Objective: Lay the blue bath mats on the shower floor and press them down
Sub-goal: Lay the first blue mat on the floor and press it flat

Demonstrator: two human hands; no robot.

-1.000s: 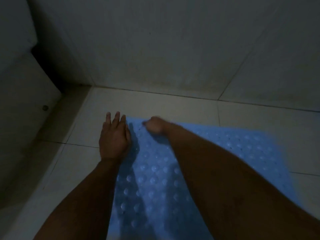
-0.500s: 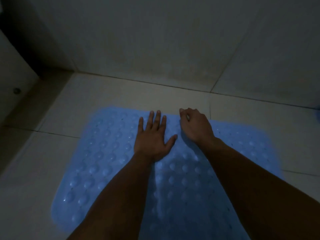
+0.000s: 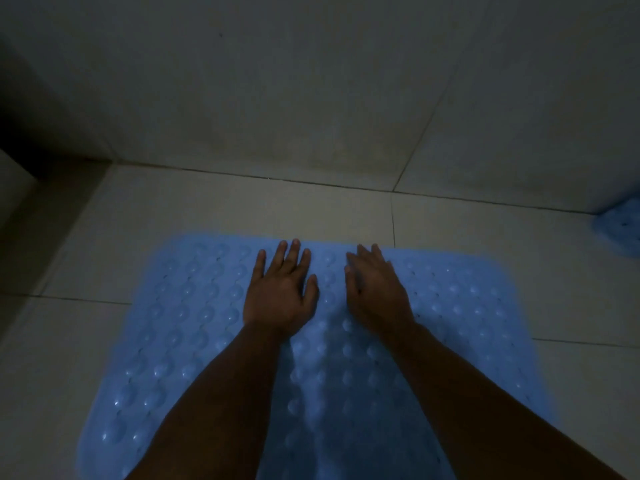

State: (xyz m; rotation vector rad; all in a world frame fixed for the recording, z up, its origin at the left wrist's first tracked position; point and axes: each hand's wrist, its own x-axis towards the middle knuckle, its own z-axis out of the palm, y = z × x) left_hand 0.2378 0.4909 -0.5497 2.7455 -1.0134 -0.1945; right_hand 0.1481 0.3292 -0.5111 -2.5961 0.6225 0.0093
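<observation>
A blue bath mat (image 3: pixel 180 327) with rows of round bumps lies flat on the pale tiled shower floor (image 3: pixel 221 206). My left hand (image 3: pixel 278 292) rests palm down on the mat near its far edge, fingers straight and spread. My right hand (image 3: pixel 375 294) lies palm down beside it, fingers extended, also on the mat. Both forearms cross the mat's middle and hide part of it. A corner of a second blue mat (image 3: pixel 620 226) shows at the right edge of the view.
A tiled wall (image 3: pixel 311 91) rises just beyond the mat's far edge. A dark corner and a raised ledge (image 3: pixel 20 209) stand at the left. The light is dim.
The mat has gone from partly lifted at its left side to lying flat. My left hand moved from the floor onto the mat. My right hand uncurled and now lies flat.
</observation>
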